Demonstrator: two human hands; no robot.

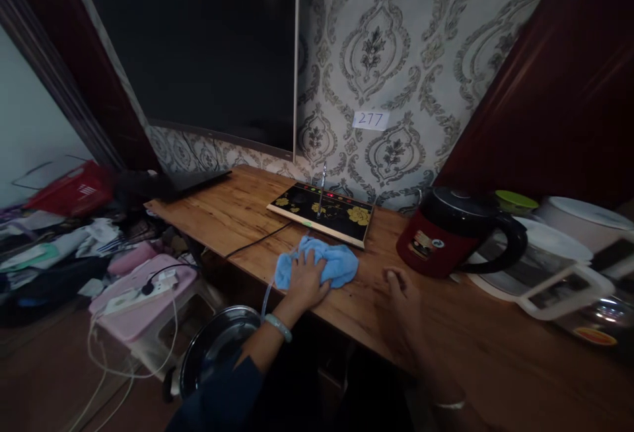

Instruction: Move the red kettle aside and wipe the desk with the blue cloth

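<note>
A blue cloth (341,261) lies bunched on the wooden table near its front edge. My left hand (308,280) presses on it from above, fingers spread over the folds and gripping it. A thin clear tube (266,300) hangs down beside the cloth's left end. To the right, my right hand (402,292) rests at the tabletop, apart from the cloth; it is blurred, and its curled fingers are partly hidden. Behind the cloth sits a black panel with gold flowers (341,211), with a slim metal spout (323,187) rising from it.
A red and black kettle (430,240) stands right of my right hand, beside clear jugs (539,253). Below the table edge is a metal basin (191,353). A pink stool (129,326) with a power strip stands at left. A large screen (198,42) hangs behind.
</note>
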